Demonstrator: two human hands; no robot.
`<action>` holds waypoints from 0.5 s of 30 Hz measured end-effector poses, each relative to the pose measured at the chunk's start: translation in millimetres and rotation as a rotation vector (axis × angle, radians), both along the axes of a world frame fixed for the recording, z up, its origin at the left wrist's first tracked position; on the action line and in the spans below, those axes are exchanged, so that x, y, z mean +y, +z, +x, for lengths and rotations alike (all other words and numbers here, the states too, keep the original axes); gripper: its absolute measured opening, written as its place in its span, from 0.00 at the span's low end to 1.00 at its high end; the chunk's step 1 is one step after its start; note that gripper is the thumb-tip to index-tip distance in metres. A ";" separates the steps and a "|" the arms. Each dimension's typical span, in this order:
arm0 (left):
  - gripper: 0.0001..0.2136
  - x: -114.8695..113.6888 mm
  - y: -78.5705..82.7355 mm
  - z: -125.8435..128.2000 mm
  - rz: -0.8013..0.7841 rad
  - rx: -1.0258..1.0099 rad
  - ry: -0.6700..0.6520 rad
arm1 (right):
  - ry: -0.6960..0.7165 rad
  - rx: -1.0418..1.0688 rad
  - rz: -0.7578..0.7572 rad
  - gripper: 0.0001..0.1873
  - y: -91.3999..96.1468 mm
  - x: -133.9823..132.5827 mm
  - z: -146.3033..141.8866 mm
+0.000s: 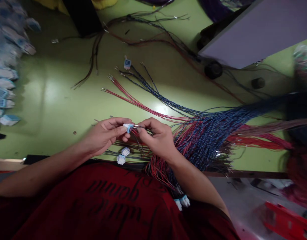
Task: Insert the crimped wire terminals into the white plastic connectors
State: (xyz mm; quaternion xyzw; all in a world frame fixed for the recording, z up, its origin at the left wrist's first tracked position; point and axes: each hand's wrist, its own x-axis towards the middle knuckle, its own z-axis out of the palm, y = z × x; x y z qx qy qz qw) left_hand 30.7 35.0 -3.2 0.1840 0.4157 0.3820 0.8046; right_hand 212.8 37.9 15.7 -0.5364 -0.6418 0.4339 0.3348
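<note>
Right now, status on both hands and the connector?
Left hand pinching blue-and-white connector. Right hand holding thin wire at it. Wire bundle beside right hand, not covering connector.

Over table (61, 103): connector (128, 127) in left hand (107, 136); wires (135, 126) in right hand (157, 137), just right of it. Two loose connectors (121, 159) nearer the body, by front edge. Wire bundle (205, 130) mainly right of hands. Connector pile (8, 63) at far left. Lone connector (127, 64) behind hands; cables (131, 17) farther back.
</note>
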 end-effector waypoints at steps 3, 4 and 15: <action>0.10 -0.1 -1.0 -0.3 0.001 -0.002 0.001 | 0.004 -0.018 -0.020 0.05 -1.0 -0.8 -0.5; 0.10 -0.3 -1.4 -0.5 0.006 0.004 0.002 | 0.004 -0.029 -0.021 0.05 -1.4 -1.1 -0.9; 0.11 -4.4 -4.5 0.7 0.063 0.138 -0.020 | 0.047 -0.103 0.030 0.06 -7.8 -2.8 -6.7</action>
